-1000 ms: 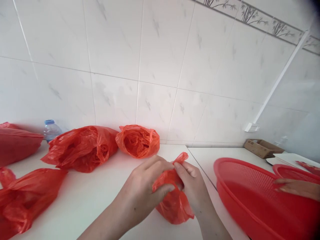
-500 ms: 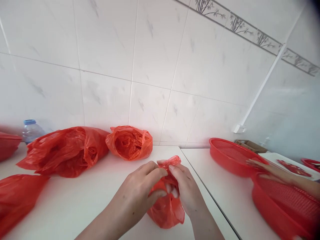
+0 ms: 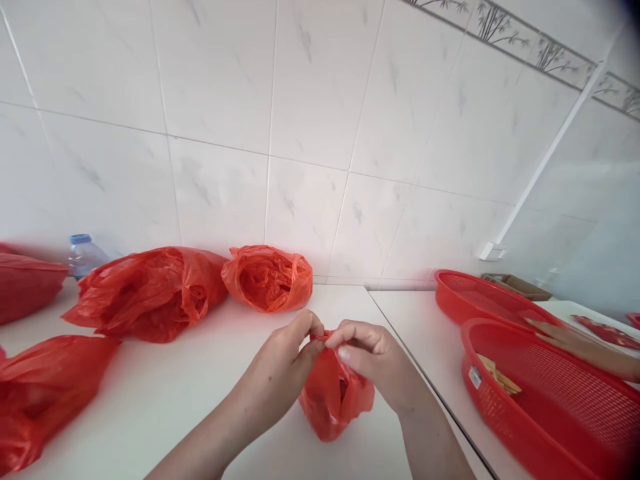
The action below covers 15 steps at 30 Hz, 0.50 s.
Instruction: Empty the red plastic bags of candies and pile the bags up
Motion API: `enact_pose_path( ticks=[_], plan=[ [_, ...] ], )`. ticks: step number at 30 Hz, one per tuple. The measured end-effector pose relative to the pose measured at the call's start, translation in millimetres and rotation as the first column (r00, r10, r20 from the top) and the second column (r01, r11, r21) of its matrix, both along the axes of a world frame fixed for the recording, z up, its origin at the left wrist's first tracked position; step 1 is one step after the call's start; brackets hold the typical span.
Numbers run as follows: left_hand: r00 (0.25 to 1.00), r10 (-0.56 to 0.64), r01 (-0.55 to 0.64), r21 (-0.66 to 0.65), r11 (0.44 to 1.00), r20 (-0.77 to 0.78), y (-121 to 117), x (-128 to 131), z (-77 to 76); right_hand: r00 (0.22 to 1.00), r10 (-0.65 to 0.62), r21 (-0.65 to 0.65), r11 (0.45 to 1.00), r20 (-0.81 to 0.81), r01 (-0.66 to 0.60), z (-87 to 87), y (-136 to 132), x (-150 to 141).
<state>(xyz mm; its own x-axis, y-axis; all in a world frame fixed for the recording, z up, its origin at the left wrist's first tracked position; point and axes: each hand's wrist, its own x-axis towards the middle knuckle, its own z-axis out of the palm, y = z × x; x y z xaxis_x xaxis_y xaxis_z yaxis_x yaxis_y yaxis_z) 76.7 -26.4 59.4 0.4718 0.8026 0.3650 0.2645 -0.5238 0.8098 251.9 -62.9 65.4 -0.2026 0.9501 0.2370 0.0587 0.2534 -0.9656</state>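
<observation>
A small red plastic bag (image 3: 333, 400) rests on the white table, its top edge between my two hands. My left hand (image 3: 287, 357) pinches the rim of the bag from the left, thumb against fingers. From the right, my right hand (image 3: 373, 357) grips the same rim with curled fingers. Through a gap in the bag a little of its inside shows, but I cannot make out the contents. Behind my hands, near the wall, lies a bunched red plastic bag (image 3: 267, 279), with a larger bundle of red bags (image 3: 150, 293) to its left.
More red bags (image 3: 50, 387) lie at the left, and a clear bottle with a blue cap (image 3: 85, 257) stands by the wall. Red mesh baskets (image 3: 540, 400) sit at the right, one holding yellowish pieces (image 3: 500, 375). Another person's hand (image 3: 565, 340) reaches in beside a white tray (image 3: 560, 308).
My hands have shifted from the bag's gathered, twisted neck to its rim, and the top is now spread apart. The near basket at the right has moved, showing yellowish pieces.
</observation>
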Motion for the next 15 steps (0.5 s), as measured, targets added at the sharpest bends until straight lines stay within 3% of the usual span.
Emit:
enact_pose_path(
  ticks=[2,4,7,9,12,15],
  plan=[
    [1.000,0.006,-0.007,-0.078,0.997,-0.014,-1.9,0.7,0.7,0.999,-0.022,-0.064,0.998,0.049,0.025,2.3,-1.6,-1.5],
    [0.999,0.039,-0.042,-0.095,0.995,-0.035,-3.2,1.1,1.4,0.984,-0.120,-0.053,0.990,0.133,0.128,1.9,-1.0,-2.2],
    [0.994,0.067,-0.073,-0.068,0.995,-0.083,-3.9,2.1,1.3,0.875,-0.389,0.099,0.921,0.290,0.376,-4.2,4.6,-2.2],
    [0.989,0.076,-0.082,-0.047,0.996,-0.125,-3.6,3.2,0.4,0.807,-0.472,0.129,0.880,0.356,0.457,-9.4,9.1,-2.8],
    [0.977,0.092,-0.093,0.002,0.996,-0.192,-2.4,4.2,-1.4,0.828,-0.425,0.071,0.900,0.366,0.430,-12.9,12.7,-4.7],
    [0.958,0.141,-0.103,0.160,0.982,-0.249,-1.6,3.6,-0.7,0.898,-0.359,0.065,0.933,0.254,0.354,-10.6,13.9,-3.3]
  ],
)
